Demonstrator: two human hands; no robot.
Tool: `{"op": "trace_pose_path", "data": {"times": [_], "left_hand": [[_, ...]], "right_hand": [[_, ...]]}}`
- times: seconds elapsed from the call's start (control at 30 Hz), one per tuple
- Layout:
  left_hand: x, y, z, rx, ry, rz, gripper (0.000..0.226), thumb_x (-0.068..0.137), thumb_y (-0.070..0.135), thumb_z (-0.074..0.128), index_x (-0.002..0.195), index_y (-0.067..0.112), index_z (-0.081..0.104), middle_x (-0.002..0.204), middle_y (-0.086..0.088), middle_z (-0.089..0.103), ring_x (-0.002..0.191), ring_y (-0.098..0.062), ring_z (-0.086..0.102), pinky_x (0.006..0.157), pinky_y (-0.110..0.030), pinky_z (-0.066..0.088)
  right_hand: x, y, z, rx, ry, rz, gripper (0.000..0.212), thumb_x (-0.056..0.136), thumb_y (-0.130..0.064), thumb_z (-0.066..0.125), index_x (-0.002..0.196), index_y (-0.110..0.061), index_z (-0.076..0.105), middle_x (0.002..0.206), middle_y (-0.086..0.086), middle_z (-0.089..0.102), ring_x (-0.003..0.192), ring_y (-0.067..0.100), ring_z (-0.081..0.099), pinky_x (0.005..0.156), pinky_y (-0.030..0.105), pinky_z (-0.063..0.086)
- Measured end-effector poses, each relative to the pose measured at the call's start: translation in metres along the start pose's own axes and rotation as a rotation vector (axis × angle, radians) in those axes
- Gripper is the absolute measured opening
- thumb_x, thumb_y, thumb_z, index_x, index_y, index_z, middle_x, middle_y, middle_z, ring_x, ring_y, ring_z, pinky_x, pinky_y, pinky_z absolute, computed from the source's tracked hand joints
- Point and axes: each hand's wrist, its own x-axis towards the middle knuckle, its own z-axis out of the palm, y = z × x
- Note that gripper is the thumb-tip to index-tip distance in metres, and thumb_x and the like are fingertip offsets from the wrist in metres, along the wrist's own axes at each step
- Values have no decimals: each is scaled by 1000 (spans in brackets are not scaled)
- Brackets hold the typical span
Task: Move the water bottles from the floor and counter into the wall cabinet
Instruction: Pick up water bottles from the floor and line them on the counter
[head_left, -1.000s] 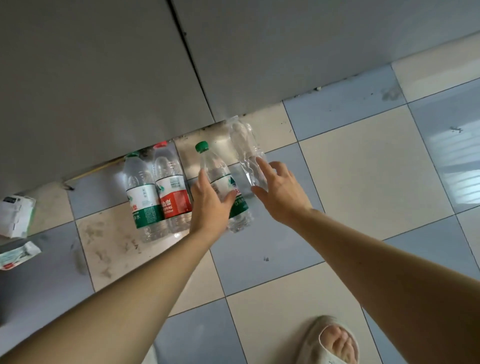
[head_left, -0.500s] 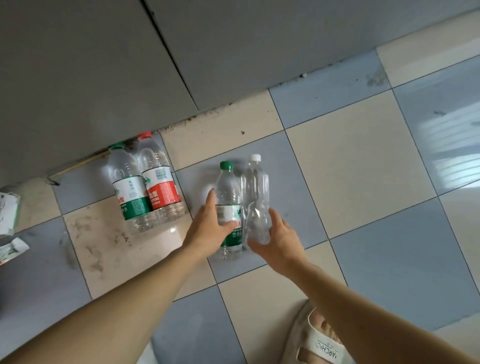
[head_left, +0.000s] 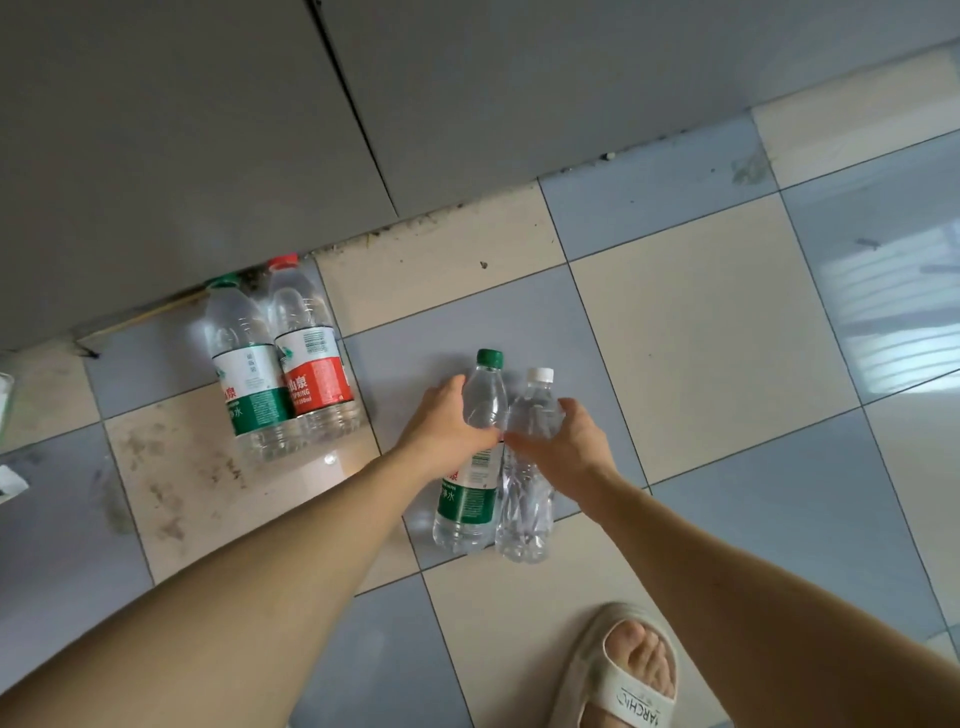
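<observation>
Item: green-capped bottle, gripped at the shoulder by my left hand, fingers curled round it. Item: white-capped bottle, likewise in my right hand. Both just above the floor, touching. Two more bottles stand by the wall. Risk: thin plastic may buckle and slip.

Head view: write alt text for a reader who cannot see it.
Seen from above, the left hand grips a green-capped water bottle and the right hand grips a white-capped clear bottle, side by side over a checkered tile floor. Two larger bottles, one green-labelled and one red-labelled, stand by the grey cabinet base; a sandalled foot shows below.
</observation>
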Motion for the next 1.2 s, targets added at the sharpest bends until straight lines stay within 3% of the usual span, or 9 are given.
{"op": "trace_pose_path", "data": {"times": [0.13, 0.27, 0.37, 0.57, 0.67, 0.8, 1.0, 1.13, 1.2], "left_hand": [[-11, 10, -2, -23, 11, 24, 55, 73, 19, 85, 119, 22, 54, 114, -2, 57, 101, -23, 63, 90, -45, 58], [-25, 30, -21, 56, 136, 120, 77, 71, 30, 88, 133, 27, 43, 121, 4, 39, 111, -16, 50, 93, -31, 46], [-31, 50, -43, 60, 235, 239, 80, 69, 31, 88, 132, 33, 39, 127, 9, 40, 114, -11, 43, 94, -27, 39], [-48, 62, -55, 97, 361, 411, 67, 69, 26, 90, 110, 40, 38, 105, 4, 53, 96, -15, 50, 65, -17, 37], [-58, 52, -48, 111, 395, 450, 67, 69, 23, 91, 115, 34, 43, 109, 4, 52, 100, -15, 51, 71, -23, 45], [-54, 45, -42, 42, 442, 419, 69, 68, 26, 93, 120, 31, 47, 112, 9, 53, 105, -15, 53, 79, -27, 48], [-25, 31, -35, -65, 387, 378, 75, 62, 22, 95, 121, 38, 53, 119, 17, 52, 115, -9, 51, 95, -27, 47], [-10, 15, -29, -185, 332, 309, 91, 60, 13, 96, 139, 30, 53, 135, 6, 43, 133, -15, 43, 114, -37, 39], [-4, 19, -28, -171, 347, 347, 85, 58, 12, 96, 132, 29, 59, 133, 2, 49, 130, -19, 48, 112, -41, 42]], "right_hand": [[-12, -3, -18, 104, 98, 4, 66, 74, -38, 87, 124, -24, 45, 100, -4, 64, 80, 10, 64, 60, 26, 54], [-29, -21, -50, 120, 158, -129, 66, 73, -32, 87, 121, -30, 41, 102, -5, 61, 84, 10, 62, 63, 29, 55], [-40, -38, -69, 133, 248, -227, 66, 72, -26, 86, 115, -35, 37, 106, -9, 56, 89, 11, 57, 66, 29, 50], [-52, -44, -79, 109, 356, -326, 60, 74, -15, 81, 110, -31, 37, 102, -3, 60, 85, 21, 56, 58, 25, 36], [-52, -43, -76, 95, 365, -365, 64, 75, -15, 83, 120, -29, 39, 113, -3, 60, 94, 22, 58, 66, 23, 41], [-46, -48, -70, 151, 317, -380, 65, 77, -23, 86, 125, -29, 43, 120, -5, 60, 107, 21, 60, 87, 41, 55], [-22, -43, -64, 236, 249, -342, 67, 72, -23, 91, 122, -31, 48, 107, -14, 65, 95, 4, 62, 70, 23, 48], [-6, -39, -59, 300, 181, -347, 73, 70, -9, 90, 128, -30, 51, 101, -16, 68, 97, 11, 65, 86, 40, 56], [0, -42, -59, 308, 144, -365, 69, 70, -4, 88, 122, -32, 53, 94, -17, 68, 93, 12, 66, 90, 46, 57]]}}
